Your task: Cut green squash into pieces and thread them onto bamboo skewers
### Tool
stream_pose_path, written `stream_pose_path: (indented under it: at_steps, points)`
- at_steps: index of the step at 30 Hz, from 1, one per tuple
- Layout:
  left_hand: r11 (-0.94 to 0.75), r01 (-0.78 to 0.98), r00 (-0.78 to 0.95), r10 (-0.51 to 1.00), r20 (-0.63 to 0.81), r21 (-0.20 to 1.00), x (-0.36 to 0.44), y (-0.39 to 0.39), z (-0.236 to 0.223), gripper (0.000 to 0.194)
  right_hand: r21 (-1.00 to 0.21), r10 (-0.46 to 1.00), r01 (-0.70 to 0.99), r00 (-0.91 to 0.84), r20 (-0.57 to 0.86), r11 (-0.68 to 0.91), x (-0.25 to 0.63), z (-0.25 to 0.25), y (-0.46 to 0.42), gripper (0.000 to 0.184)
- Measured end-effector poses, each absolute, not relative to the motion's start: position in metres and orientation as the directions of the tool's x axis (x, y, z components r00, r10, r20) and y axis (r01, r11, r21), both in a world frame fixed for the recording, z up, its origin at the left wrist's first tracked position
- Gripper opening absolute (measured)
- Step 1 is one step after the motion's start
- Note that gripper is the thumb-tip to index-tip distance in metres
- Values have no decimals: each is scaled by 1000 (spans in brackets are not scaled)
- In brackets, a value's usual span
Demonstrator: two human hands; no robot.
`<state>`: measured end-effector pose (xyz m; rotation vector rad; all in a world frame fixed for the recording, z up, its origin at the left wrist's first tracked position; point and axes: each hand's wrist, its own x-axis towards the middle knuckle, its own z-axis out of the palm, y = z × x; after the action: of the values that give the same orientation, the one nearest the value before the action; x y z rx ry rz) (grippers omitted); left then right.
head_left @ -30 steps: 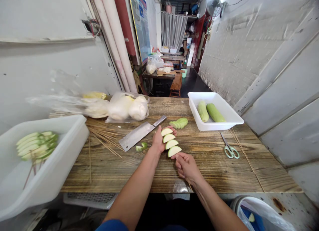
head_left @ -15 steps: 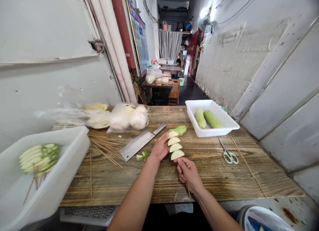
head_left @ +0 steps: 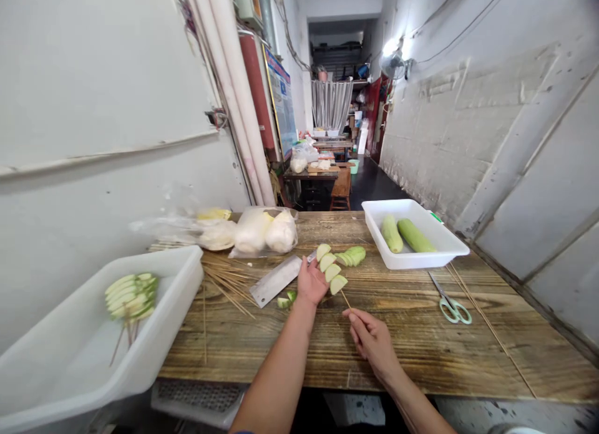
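My right hand [head_left: 372, 340] is closed in a pinch on the lower part of a bamboo skewer [head_left: 345, 300]. Threaded on that skewer are several pale green zucchini slices [head_left: 332, 272], spaced apart and tilted up to the left. Beside them my left hand [head_left: 312, 283] is open, palm turned up, its fingers close to the slices; whether they touch is hard to tell. Behind the skewer a pile of cut zucchini slices [head_left: 352, 255] lies on the wooden table [head_left: 322, 353]. A cleaver [head_left: 277, 282] rests left of my left hand, its handle partly hidden, with small zucchini ends [head_left: 286, 299] near it.
At left, a white tub [head_left: 70, 340] holds skewered slices [head_left: 132, 295]. Loose bamboo skewers [head_left: 228, 282] and bagged white vegetables [head_left: 262, 232] lie nearby. A white tray [head_left: 449, 242] with two whole zucchini [head_left: 415, 236] stands at back right, with scissors [head_left: 452, 306] in front.
My right hand has drawn back down the skewer, so bare stick shows below the lowest slice. My left hand has opened beside the slices. The camera view has shifted, moving the scene rightward.
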<state>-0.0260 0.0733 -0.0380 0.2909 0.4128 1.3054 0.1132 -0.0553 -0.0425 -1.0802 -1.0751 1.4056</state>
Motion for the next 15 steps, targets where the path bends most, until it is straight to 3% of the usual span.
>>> stream_pose_path:
  at_steps: [6, 10, 12, 15]
  points:
    - [346, -837, 291, 937, -191, 424, -11, 71, -42, 38, -997, 984, -37, -168, 67, 62, 75, -11, -45, 43]
    - [301, -855, 249, 953, -174, 423, -4, 70, -45, 45, -975, 934, 79, -313, 173, 208, 25, 11, -33, 37]
    - [239, -886, 206, 971, -123, 398, 1, 73, -54, 48, -956, 891, 111, -403, 208, 273, -6, 19, -26, 35]
    - [225, -953, 249, 963, 104, 204, 7, 81, -71, 58, -937, 822, 115, -523, 224, 329, -55, 28, -16, 30]
